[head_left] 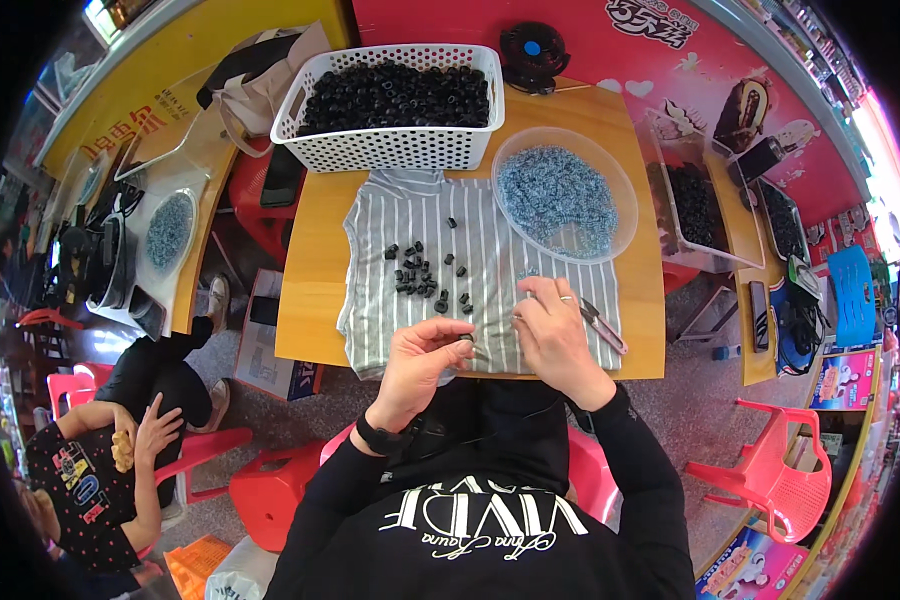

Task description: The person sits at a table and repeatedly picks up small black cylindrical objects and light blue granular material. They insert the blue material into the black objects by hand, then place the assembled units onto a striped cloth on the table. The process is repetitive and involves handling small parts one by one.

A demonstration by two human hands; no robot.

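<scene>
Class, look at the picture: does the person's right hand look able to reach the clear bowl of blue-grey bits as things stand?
Probably yes. The right hand rests on the striped cloth, and the clear bowl sits just beyond it on the same table. Only bare cloth lies between them, though the hand seems busy with a small part.
</scene>
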